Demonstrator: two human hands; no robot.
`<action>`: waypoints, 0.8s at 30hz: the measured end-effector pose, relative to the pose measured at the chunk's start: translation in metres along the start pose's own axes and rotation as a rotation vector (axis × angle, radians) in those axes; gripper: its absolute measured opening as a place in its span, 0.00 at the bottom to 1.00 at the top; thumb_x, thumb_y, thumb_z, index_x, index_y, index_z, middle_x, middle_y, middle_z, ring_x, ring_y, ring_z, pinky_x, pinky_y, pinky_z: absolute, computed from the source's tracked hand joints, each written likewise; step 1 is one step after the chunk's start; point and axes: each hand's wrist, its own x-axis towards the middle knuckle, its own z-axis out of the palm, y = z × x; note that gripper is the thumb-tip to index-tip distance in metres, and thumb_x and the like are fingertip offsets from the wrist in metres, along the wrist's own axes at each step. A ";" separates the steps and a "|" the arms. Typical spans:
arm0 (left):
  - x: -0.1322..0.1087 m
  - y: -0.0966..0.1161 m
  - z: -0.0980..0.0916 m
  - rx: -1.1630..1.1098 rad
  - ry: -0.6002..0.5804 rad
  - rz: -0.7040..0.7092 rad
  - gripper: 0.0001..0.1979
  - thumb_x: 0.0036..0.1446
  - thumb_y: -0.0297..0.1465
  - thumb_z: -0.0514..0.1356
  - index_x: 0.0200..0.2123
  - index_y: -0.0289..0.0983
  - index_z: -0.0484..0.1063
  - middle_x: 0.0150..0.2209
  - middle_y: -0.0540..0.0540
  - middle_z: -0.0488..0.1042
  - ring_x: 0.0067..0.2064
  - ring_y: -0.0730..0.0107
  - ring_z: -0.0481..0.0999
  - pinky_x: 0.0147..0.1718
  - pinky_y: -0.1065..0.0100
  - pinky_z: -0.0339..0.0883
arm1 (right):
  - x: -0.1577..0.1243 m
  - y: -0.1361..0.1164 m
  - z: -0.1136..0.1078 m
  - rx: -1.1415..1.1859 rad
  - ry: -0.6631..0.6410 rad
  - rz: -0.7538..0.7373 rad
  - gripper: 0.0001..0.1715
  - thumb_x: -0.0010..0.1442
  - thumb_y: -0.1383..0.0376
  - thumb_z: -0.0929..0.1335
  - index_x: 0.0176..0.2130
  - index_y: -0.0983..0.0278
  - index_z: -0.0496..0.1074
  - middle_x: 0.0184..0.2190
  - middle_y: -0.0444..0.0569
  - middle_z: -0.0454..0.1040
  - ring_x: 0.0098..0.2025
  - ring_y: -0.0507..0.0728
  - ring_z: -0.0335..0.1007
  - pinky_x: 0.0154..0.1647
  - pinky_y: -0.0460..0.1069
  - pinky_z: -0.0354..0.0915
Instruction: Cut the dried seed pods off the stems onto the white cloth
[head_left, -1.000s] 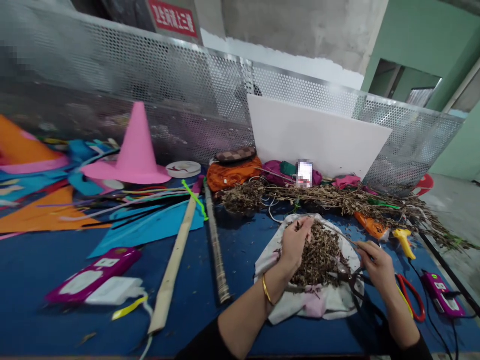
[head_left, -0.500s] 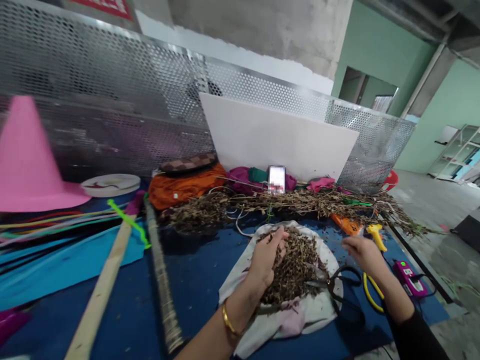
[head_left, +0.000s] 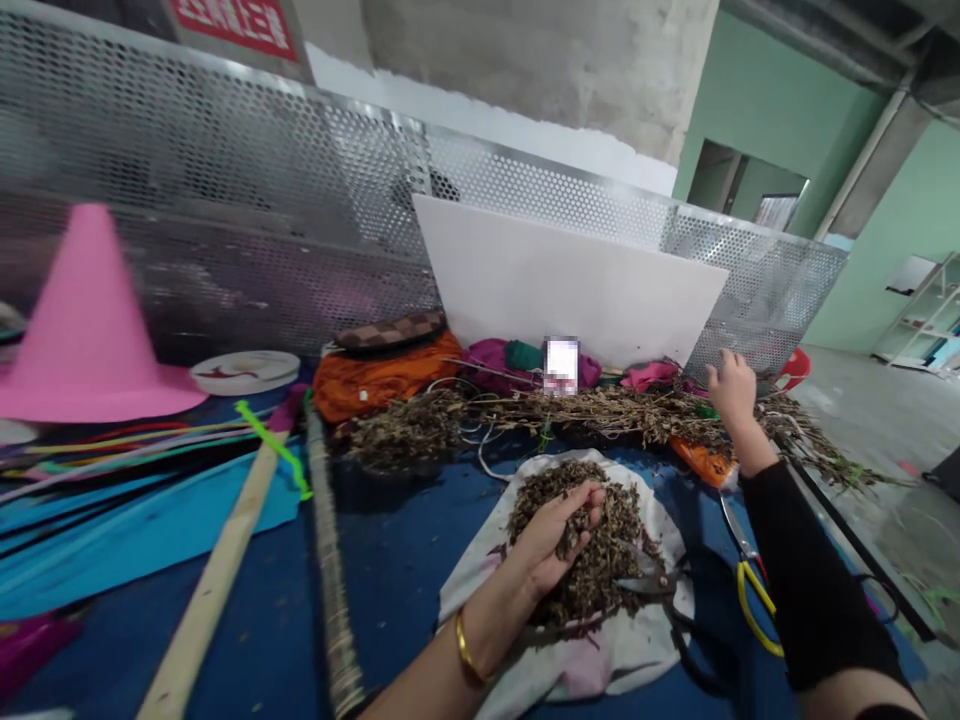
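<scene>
A pile of dry brown plant bits (head_left: 600, 540) lies on a white cloth (head_left: 607, 655) on the blue table. My left hand (head_left: 559, 535) rests on the pile, fingers curled round a clump of the bits. My right hand (head_left: 731, 390) is stretched far out to the row of dry twigs (head_left: 600, 410) along the back, fingers curled down onto them; what they grip is hidden. Black scissors (head_left: 671, 600) lie on the cloth's right edge.
A pink cone hat (head_left: 90, 325), coloured paper sheets and strips, a wooden stick (head_left: 217, 580) and a wrapped rod (head_left: 330, 590) lie left. Orange cloth (head_left: 375, 375), a white board (head_left: 570, 280) and perforated metal screen stand behind. Yellow-handled scissors (head_left: 754, 580) lie right.
My right hand left the pile's right side and reached far back to the twigs. My left hand slid slightly down the pile. The view swung right, then a little left.
</scene>
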 end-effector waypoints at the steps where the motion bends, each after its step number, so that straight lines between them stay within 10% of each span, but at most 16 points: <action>1: 0.000 -0.001 0.000 -0.012 -0.004 -0.019 0.10 0.50 0.31 0.65 0.34 0.34 0.70 0.27 0.50 0.72 0.20 0.83 0.69 0.13 0.83 0.57 | -0.015 -0.015 -0.003 0.106 0.012 -0.067 0.21 0.62 0.62 0.60 0.52 0.69 0.63 0.46 0.60 0.68 0.45 0.62 0.64 0.46 0.54 0.57; 11: 0.006 -0.004 -0.007 -0.169 -0.244 -0.097 0.25 0.60 0.47 0.48 0.18 0.37 0.53 0.12 0.56 0.51 0.11 0.82 0.50 0.08 0.79 0.38 | -0.173 -0.107 -0.039 0.718 -0.314 -0.298 0.18 0.63 0.62 0.60 0.52 0.61 0.65 0.47 0.53 0.69 0.50 0.59 0.64 0.51 0.54 0.61; 24: 0.010 -0.021 0.002 -0.205 -0.177 0.020 0.05 0.55 0.28 0.57 0.36 0.35 0.69 0.15 0.58 0.58 0.12 0.85 0.51 0.10 0.81 0.44 | -0.206 -0.118 -0.033 0.670 -0.122 -0.450 0.32 0.63 0.58 0.60 0.63 0.65 0.51 0.59 0.59 0.58 0.61 0.63 0.52 0.57 0.62 0.56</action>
